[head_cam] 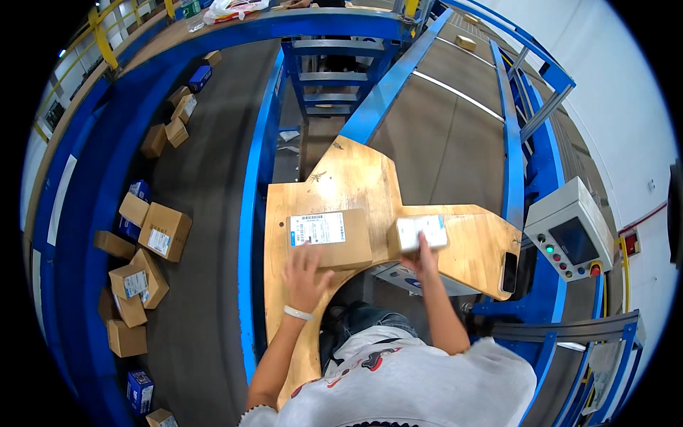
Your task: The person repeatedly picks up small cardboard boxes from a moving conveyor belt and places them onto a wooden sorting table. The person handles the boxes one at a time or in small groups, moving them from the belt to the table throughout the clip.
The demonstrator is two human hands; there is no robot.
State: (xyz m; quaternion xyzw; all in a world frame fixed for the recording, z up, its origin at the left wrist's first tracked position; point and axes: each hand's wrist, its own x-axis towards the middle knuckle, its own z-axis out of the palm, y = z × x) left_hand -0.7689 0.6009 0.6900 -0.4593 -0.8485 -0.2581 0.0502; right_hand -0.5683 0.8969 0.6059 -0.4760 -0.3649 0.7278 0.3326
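A flat cardboard box (344,251) with a white shipping label (325,228) lies on the wooden worktop (357,171). My left hand (305,275), with a pale bangle at the wrist, is spread at the box's near left edge and grips nothing; whether it touches the box cannot be told. A smaller carton (421,233), blurred and with a white label on top, is in my right hand (423,259), over the right part of the worktop. My right thumb lies along its near side, and the other fingers are partly hidden.
A conveyor belt (208,213) on the left carries cardboard boxes (165,229) and blue cartons (140,392) along its far side. Another belt (448,128) runs beyond the worktop. A phone (509,272) lies at the right edge, near a control panel (570,229). A blue ladder (333,77) stands ahead.
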